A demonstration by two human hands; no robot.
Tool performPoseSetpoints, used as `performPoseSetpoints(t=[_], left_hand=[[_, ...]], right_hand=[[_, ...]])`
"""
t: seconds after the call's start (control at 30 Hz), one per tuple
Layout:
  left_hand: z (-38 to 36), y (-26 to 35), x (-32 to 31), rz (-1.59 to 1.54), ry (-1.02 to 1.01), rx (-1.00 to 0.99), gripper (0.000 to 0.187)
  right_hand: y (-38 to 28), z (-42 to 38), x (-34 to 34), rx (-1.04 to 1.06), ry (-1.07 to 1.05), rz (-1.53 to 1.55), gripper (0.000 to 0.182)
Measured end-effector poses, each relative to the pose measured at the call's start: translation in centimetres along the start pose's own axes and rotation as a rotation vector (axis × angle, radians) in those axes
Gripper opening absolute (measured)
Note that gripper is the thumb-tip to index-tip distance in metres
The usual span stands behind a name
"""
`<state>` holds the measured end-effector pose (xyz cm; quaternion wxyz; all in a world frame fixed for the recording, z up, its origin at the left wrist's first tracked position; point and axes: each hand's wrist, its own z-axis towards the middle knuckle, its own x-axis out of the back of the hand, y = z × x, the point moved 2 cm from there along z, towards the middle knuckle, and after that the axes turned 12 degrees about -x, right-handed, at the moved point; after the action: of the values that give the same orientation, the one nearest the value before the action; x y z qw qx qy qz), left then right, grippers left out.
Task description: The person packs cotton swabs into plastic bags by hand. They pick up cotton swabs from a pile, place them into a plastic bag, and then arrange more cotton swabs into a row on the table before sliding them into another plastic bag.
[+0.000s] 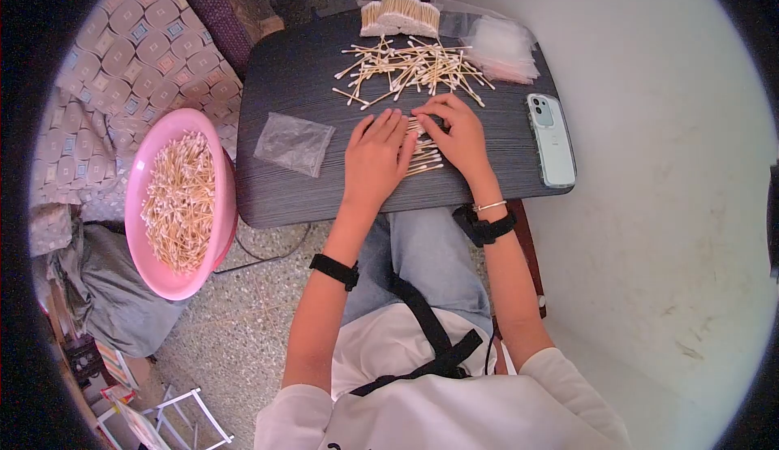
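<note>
Between my hands, a small row of cotton swabs [425,158] lies on the dark table, roughly side by side. My left hand [375,158] rests flat at the left ends of this row, its fingers stretched out and its thumb against the swabs. On the other side, my right hand [458,135] has its fingers bent, with thumb and forefinger closed at the far swabs of the row. Just beyond the fingers is a loose, criss-crossed pile of cotton swabs [414,67]. Bundled cotton swabs [400,17] stand behind that pile.
A clear plastic bag [294,143] lies left on the table [284,68]. Stacked clear bags [499,48] sit at the back right, above a phone [550,140] near the edge. A pink basin [139,206] full of swabs stands left. A pale wall [649,166] rises right.
</note>
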<state>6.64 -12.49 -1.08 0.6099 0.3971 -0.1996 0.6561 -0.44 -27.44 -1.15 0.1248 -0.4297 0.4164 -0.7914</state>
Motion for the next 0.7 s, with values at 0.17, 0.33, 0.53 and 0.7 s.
performPoseSetpoints(t=[0.17,0.33,0.53,0.7], left_hand=[[0.05,0.03,0.2,-0.026,0.023,-0.001,0.027],[0.01,0.06,-0.14,0.039,-0.006,-0.033,0.029],[0.08,-0.03,-0.36,0.092,-0.049,-0.033,0.034],[0.17,0.07,-0.13,0.004,-0.03,-0.019,0.032]], right_hand=[[-0.56,-0.05,0.2,-0.011,-0.043,-0.06,0.013],[-0.6,-0.03,0.3,-0.142,-0.024,0.014,0.013],[-0.51,-0.01,0.06,-0.115,0.048,0.034,0.013],[-0.55,0.02,0.09,-0.12,0.032,0.022,0.013]])
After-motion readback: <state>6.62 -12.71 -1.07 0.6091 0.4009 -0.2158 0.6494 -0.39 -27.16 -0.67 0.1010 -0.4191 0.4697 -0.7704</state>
